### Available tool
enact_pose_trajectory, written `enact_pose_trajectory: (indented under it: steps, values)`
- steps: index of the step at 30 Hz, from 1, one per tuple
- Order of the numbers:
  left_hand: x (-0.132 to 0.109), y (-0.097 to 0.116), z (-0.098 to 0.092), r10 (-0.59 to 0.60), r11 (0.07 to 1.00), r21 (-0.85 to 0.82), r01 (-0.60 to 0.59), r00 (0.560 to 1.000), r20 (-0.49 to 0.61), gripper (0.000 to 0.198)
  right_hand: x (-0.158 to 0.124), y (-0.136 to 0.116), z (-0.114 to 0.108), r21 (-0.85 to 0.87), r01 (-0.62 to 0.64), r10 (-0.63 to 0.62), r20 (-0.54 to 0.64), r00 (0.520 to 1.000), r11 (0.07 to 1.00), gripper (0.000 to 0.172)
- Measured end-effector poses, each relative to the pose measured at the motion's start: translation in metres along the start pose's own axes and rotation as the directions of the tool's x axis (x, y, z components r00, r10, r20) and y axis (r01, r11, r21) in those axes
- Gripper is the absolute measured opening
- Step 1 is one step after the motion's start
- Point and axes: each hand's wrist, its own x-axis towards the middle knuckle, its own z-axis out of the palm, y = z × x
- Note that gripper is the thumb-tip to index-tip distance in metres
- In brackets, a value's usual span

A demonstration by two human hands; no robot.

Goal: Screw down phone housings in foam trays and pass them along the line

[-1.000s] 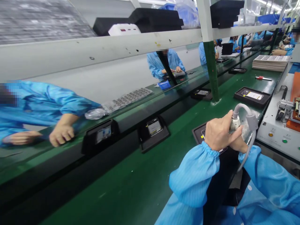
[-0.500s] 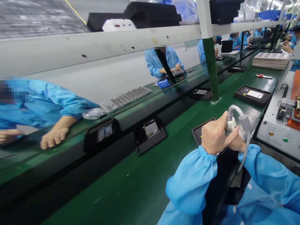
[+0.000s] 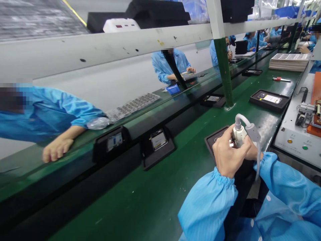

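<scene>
My left hand [image 3: 229, 152] is closed around a white plug-like block [image 3: 239, 134], with the thumb lying across its near side. A thick grey cable [image 3: 242, 117] leaves the top of the block, bends through a grey moulded piece and hangs down past my right wrist. My right hand [image 3: 252, 152] is close against the block's right side. Its fingers are mostly hidden behind my left hand. Below both hands lies a black tray [image 3: 209, 144], largely covered by them. A small shiny, brownish part [image 3: 232, 144] shows beside the block; I cannot tell what it is.
Black trays with phone-like units [image 3: 158, 139] lie along the green bench [image 3: 125, 201]. A green post [image 3: 224, 72] rises from it. At right are a tray [image 3: 269, 100], a red-handled tool [image 3: 281, 79], stacked sheets [image 3: 289, 62] and a machine panel [image 3: 296, 135]. A co-worker's hand [image 3: 57, 149] rests opposite.
My hands and the white block have moved slightly down and left in the picture. More of the block and the tray shows now. The co-worker's other hand at far left has left view.
</scene>
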Motion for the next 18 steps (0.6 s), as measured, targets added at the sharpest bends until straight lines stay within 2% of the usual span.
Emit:
enact_pose_trajectory:
  steps: [6,12,15,17,18]
  values:
    - [-0.001,-0.001,-0.001,-0.008,0.999,0.037,0.007,1.000,0.005,0.041,-0.002,0.000,0.000,0.008,0.064,-0.064,0.024,0.998,0.998,0.016]
    - [-0.002,0.001,0.000,-0.020,1.000,0.005,0.019,0.999,0.026,0.040,-0.002,-0.003,0.002,0.060,0.107,-0.107,-0.005,0.994,0.992,0.036]
    - [0.003,0.001,-0.011,-0.046,0.987,-0.143,0.067,0.988,0.146,0.041,-0.004,-0.001,-0.002,0.015,0.063,-0.063,-0.001,0.998,0.998,0.031]
    - [0.008,-0.007,-0.021,-0.117,0.936,-0.294,0.195,0.958,0.263,0.040,-0.008,-0.003,-0.006,-0.029,0.030,-0.029,0.020,0.999,0.999,0.026]
    - [0.010,-0.014,-0.026,-0.165,0.902,-0.343,0.262,0.943,0.288,0.041,-0.010,-0.005,-0.009,-0.050,0.019,-0.017,0.034,0.999,0.999,0.024]
